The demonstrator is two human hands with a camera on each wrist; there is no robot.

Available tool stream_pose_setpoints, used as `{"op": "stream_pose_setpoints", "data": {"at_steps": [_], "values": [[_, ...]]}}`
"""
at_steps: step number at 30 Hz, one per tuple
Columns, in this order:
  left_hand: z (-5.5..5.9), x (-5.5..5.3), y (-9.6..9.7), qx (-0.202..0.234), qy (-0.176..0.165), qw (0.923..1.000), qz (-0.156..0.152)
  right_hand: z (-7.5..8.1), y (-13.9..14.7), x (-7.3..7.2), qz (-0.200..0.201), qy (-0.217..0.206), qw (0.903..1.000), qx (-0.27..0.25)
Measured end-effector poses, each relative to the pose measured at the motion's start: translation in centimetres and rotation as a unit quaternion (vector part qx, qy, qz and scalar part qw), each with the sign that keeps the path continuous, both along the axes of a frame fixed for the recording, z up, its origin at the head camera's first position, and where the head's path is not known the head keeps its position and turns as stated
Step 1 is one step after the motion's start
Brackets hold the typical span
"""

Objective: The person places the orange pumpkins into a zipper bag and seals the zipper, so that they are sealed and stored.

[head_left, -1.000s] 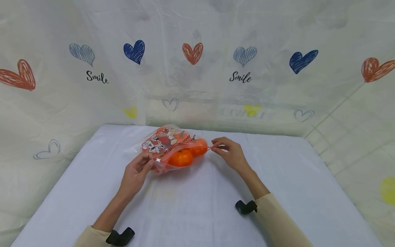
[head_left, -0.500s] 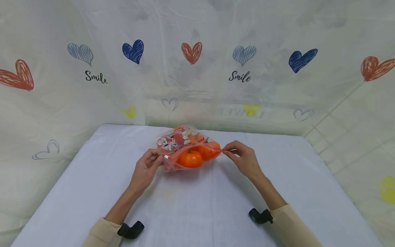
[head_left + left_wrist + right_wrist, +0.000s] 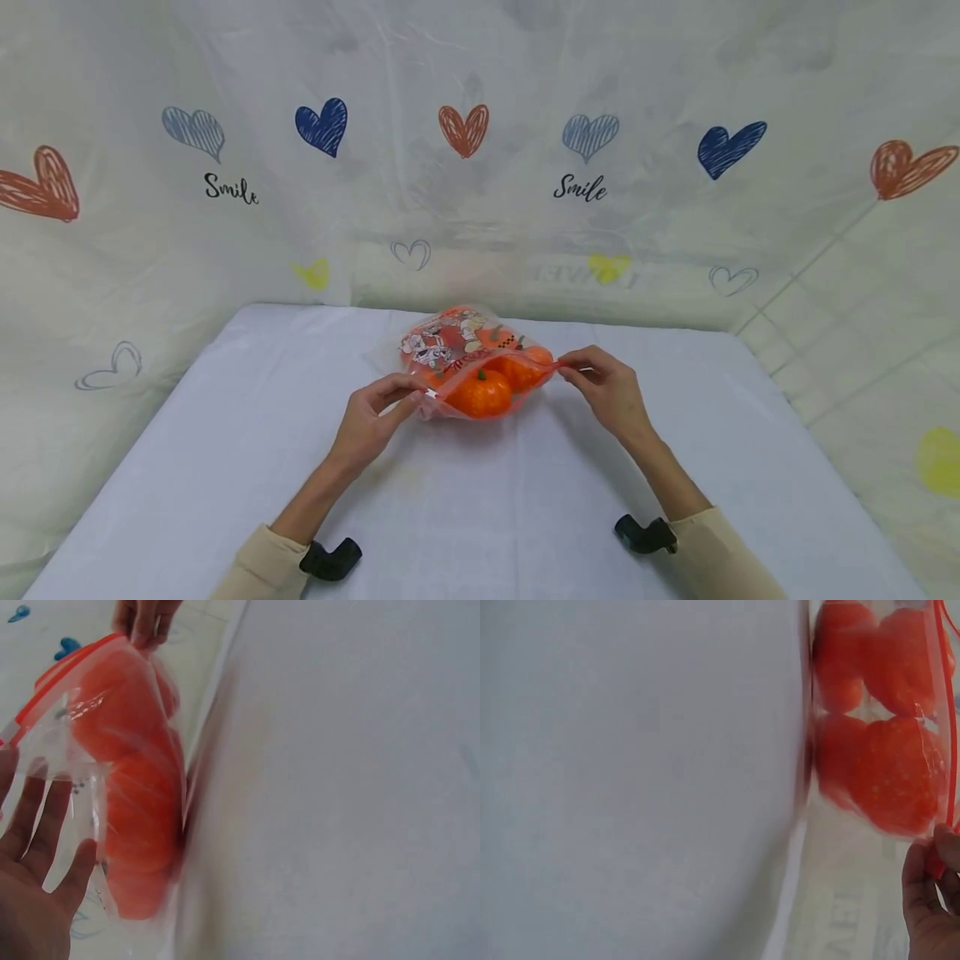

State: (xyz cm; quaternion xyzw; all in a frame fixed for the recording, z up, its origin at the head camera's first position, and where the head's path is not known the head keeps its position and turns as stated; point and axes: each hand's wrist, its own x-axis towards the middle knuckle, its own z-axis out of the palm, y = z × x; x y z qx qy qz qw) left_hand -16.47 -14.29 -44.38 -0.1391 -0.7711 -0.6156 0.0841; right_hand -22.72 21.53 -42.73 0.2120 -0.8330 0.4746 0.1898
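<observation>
A clear slider zip bag [image 3: 442, 342] with a red zip strip and cartoon print lies toward the back of the table. Inside are several round orange fruits or vegetables [image 3: 482, 395] with green stems; I cannot tell their exact kind. The bag's mouth faces me and gapes between my hands. My left hand [image 3: 369, 421] pinches the zip edge at the white slider [image 3: 431, 393]; in the left wrist view its other fingers [image 3: 54, 825] are spread. With thumb and forefinger my right hand [image 3: 611, 392] pinches the red zip's right end, also seen with the bag [image 3: 877, 802] in the right wrist view.
A white cloth covers the table [image 3: 480, 517]. Behind it hangs a pale curtain [image 3: 510, 67] printed with hearts and the word "Smile". Black wrist cameras [image 3: 330, 560] sit at both sleeve cuffs.
Both hands and the bag have shifted to the right. Both hands stay at the two ends of the bag's zip edge, and the fruits remain inside.
</observation>
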Motion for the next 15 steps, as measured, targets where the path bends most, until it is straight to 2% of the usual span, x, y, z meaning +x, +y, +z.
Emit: {"op": "stream_pose_setpoints", "data": {"at_steps": [4,9,15], "values": [[-0.1,0.1,0.1,-0.004,0.002,1.0,0.002,0.0,0.6,-0.1,0.001,-0.014,0.9999,0.0],[-0.2,0.3,0.3,0.004,-0.001,0.9998,0.02,-0.2,1.8,0.1,-0.014,-0.029,0.9991,0.029],[0.0,0.2,0.4,-0.004,0.02,0.9993,0.031,-0.3,2.9,0.3,-0.007,-0.009,0.9983,0.057]]}}
